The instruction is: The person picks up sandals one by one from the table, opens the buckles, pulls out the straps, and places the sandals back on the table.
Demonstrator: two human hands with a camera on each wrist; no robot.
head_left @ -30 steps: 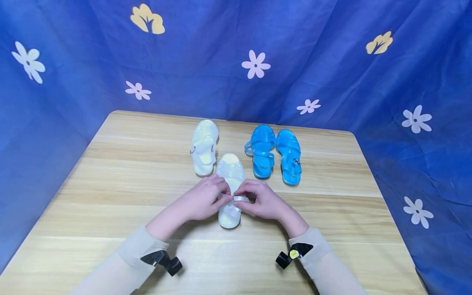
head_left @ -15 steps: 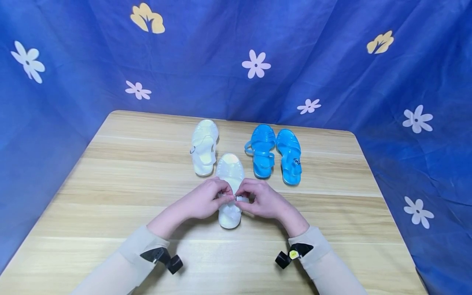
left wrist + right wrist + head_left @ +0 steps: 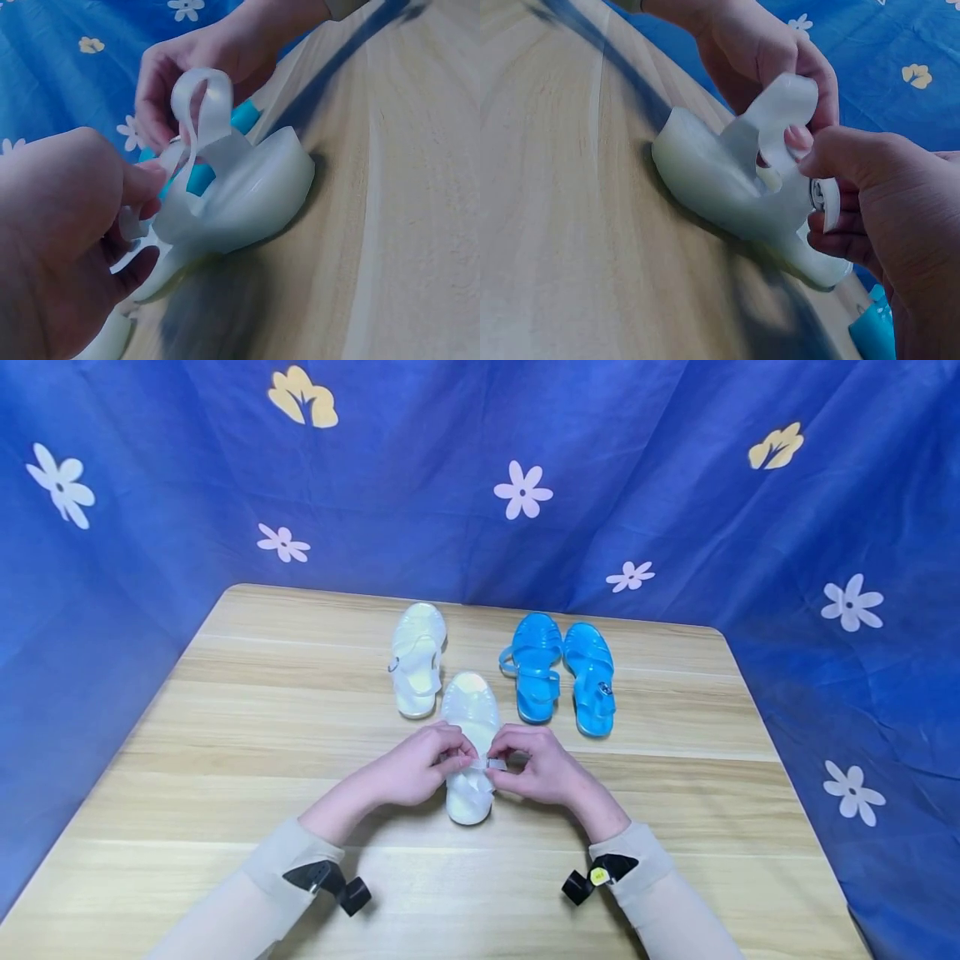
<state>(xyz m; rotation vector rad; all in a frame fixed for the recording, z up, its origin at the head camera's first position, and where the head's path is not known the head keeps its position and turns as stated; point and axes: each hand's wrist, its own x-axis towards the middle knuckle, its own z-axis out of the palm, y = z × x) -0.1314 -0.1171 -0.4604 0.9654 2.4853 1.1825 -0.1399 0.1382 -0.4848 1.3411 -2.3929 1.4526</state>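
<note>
A white jelly sandal [image 3: 469, 697] lies on the table with its toe pointing away from me. Both hands work over its ankle strap [image 3: 214, 101], which loops up above the heel. My left hand [image 3: 418, 766] pinches the strap's thin band from the left side. On the right, my right hand [image 3: 534, 765] pinches the part with the small metal buckle [image 3: 819, 196], thumb and index finger at it. A short stretch of white strap shows between the two sets of fingertips. The fingers partly hide the buckle.
A second white sandal [image 3: 417, 660] lies behind and left of the first. Two blue sandals, a left one [image 3: 537, 639] and a right one [image 3: 587, 647], lie at the back right. A blue flowered curtain [image 3: 420, 468] hangs behind the wooden table [image 3: 247, 693].
My right hand has drawn slightly to the right with the buckle, so the gap between the fingertips is wider. The left hand has barely moved. The sandals stay in place.
</note>
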